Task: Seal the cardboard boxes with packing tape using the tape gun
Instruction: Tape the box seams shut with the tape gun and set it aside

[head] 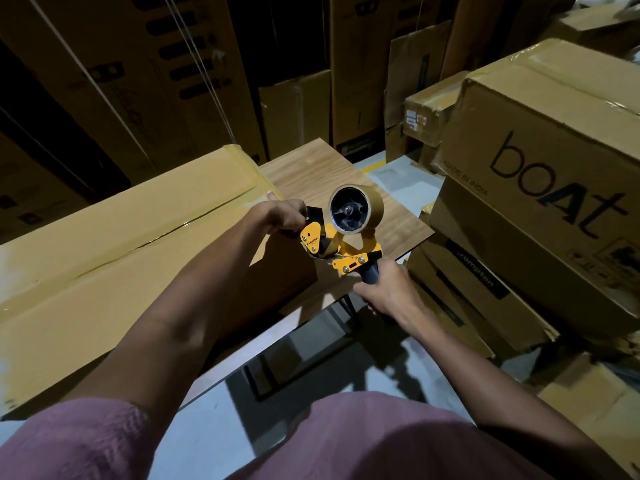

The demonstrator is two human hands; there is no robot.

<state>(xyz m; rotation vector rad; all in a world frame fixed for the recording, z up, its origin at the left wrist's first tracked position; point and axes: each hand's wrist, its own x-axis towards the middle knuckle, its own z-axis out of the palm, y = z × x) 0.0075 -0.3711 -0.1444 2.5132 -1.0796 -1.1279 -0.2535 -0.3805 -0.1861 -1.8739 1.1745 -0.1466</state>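
Right hand (384, 289) grips the yellow metal tape gun (341, 237) by its handle, front end pointing left; left hand (282, 216) pinches that front end at the long brown cardboard box (121, 244).

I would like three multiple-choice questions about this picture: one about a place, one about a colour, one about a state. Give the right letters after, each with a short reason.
1. Where does the long cardboard box lie?
A. on the wooden table
B. on the floor
C. on the printed box

2. What colour is the frame of the tape gun?
A. blue
B. yellow
C. white

3. What is the right hand doing?
A. hanging free
B. pressing on the long box
C. gripping the tape gun's handle

Answers:
1 A, the box rests on the wooden table.
2 B, the frame is yellow under the tape roll.
3 C, its fingers close around the dark handle, while the left hand is at the gun's front.
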